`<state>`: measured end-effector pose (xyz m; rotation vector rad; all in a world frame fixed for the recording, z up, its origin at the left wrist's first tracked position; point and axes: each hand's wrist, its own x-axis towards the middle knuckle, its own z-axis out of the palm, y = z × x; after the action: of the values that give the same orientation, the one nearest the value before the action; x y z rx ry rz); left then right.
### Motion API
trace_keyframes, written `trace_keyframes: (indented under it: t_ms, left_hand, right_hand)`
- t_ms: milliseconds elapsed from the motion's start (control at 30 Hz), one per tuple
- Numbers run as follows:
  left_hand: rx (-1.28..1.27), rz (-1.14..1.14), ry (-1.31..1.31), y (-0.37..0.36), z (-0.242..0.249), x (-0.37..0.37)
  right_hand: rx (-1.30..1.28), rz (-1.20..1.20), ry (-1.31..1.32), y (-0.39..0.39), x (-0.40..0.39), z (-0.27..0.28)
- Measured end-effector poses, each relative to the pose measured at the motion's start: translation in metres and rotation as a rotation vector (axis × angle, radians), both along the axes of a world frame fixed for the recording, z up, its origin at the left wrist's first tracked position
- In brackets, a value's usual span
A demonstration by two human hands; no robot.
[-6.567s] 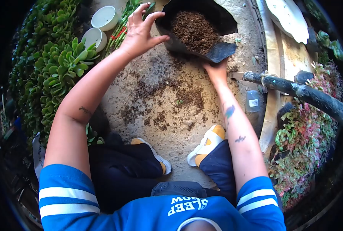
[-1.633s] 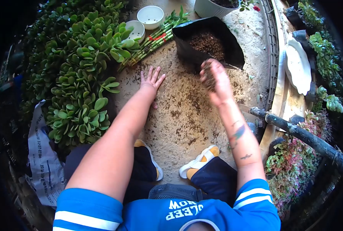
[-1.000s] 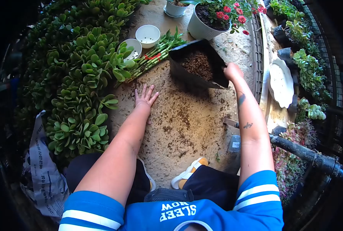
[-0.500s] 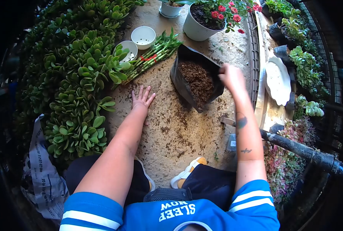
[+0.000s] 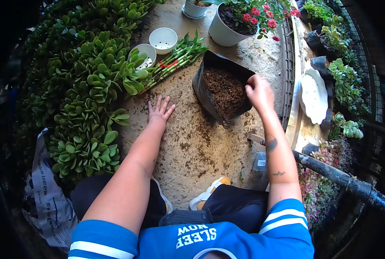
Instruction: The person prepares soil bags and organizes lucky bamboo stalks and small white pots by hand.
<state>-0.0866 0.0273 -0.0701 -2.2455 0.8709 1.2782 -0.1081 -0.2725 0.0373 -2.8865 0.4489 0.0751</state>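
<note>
My left hand (image 5: pixel 159 111) lies flat on the sandy floor, fingers spread, holding nothing. Crumbs of soil are scattered around it. My right hand (image 5: pixel 260 93) pinches the right rim of a black plastic grow bag (image 5: pixel 203 93), which stands with its mouth open toward me. Loose brown potting soil (image 5: pixel 226 95) fills much of the bag. Left of the bag lies a bundle of lucky bamboo stalks (image 5: pixel 175 60) tied with red ribbon. Beside the stalks sit two white pots, one round pot (image 5: pixel 163 39) and another pot (image 5: pixel 146 55), both with holes in the bottom.
A dense bank of jade plants (image 5: pixel 93 82) lines the left. A white pot with red flowers (image 5: pixel 229 32) stands at the back. On the right are a metal pipe (image 5: pixel 339 175), a scalloped white dish (image 5: pixel 313 95) and a clear plastic container (image 5: pixel 260 162). A printed sack (image 5: pixel 50 198) lies lower left.
My right hand is less blurred and stays at the bag's rim. The whole view has shifted slightly. My left hand keeps its place on the floor.
</note>
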Motion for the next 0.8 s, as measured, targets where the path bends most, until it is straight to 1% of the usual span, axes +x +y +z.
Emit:
trace_keyframes:
  t_ms: [33, 67, 100, 167, 200, 233, 267, 300, 333, 367, 433, 500, 567, 633, 700, 733, 800]
  left_hand:
    - [0.003, -0.003, -0.008, 0.0, 0.002, 0.0]
    - [0.004, -0.009, -0.015, -0.001, 0.004, 0.0]
    - [0.0, -0.016, -0.012, -0.002, 0.005, -0.001]
    - [0.012, -0.009, -0.019, -0.002, 0.006, -0.001]
    - [0.008, -0.01, -0.02, -0.002, 0.007, -0.001]
    - [0.002, -0.014, -0.022, -0.002, 0.009, -0.001]
    - [0.009, -0.01, -0.019, -0.002, 0.01, -0.001]
    - [0.014, -0.011, -0.017, -0.004, 0.011, -0.001]
    - [0.01, -0.008, -0.017, -0.004, 0.01, -0.001]
    - [0.003, -0.021, -0.023, -0.004, 0.01, -0.001]
    - [0.008, -0.02, -0.027, -0.003, 0.009, -0.002]
    - [0.004, -0.027, -0.029, -0.004, 0.012, -0.002]
    - [-0.004, -0.022, -0.031, -0.002, 0.01, -0.002]
    - [0.002, -0.022, -0.036, -0.003, 0.011, -0.002]
    - [0.0, -0.03, -0.04, -0.002, 0.011, -0.003]
    - [0.0, -0.024, -0.032, -0.002, 0.009, -0.002]
    - [0.001, -0.015, -0.024, -0.004, 0.01, -0.001]
  right_hand:
    - [-0.157, -0.084, -0.053, 0.001, 0.001, 0.012]
    - [-0.156, -0.217, 0.168, 0.0, 0.006, 0.021]
    - [-0.159, -0.224, 0.171, -0.004, 0.007, 0.016]
    - [0.17, -0.165, 0.484, -0.016, 0.001, -0.004]
    - [0.439, -0.152, 0.325, -0.004, 0.001, -0.004]
    - [0.667, -0.186, 0.245, 0.007, 0.0, -0.002]
    - [0.694, -0.142, 0.209, 0.023, 0.004, 0.004]
    - [0.542, -0.094, 0.201, 0.04, 0.006, 0.0]
    - [0.495, -0.143, 0.312, 0.061, 0.008, 0.006]
    - [0.448, -0.127, 0.321, 0.086, 0.006, 0.019]
    - [0.153, -0.009, 0.281, 0.124, 0.0, 0.022]
    - [-0.076, 0.079, 0.245, 0.127, -0.003, 0.01]
    - [-0.289, 0.009, 0.093, 0.101, 0.001, -0.014]
    - [-0.303, -0.128, 0.005, 0.068, 0.002, -0.02]
    - [-0.197, -0.279, 0.059, 0.054, -0.001, -0.006]
    - [-0.202, -0.279, 0.056, 0.05, -0.002, -0.006]
    - [-0.128, -0.553, -0.032, 0.043, -0.006, -0.015]
